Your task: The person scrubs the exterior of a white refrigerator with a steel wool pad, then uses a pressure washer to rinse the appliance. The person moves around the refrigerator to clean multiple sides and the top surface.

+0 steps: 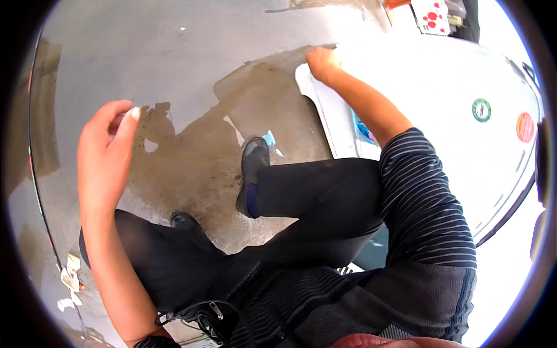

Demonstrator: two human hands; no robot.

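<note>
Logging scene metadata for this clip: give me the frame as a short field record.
left hand: raised above grey smooth floor, fingers curled, no object visible
right hand: curled, at upper-left edge of large white panel; grip unclear
panel markings: round green sticker, round red-orange sticker
floor state: irregular brown patches
near dark rounded boot: small light-blue scrap

Broad white panel (429,87), stickered, at right
</note>
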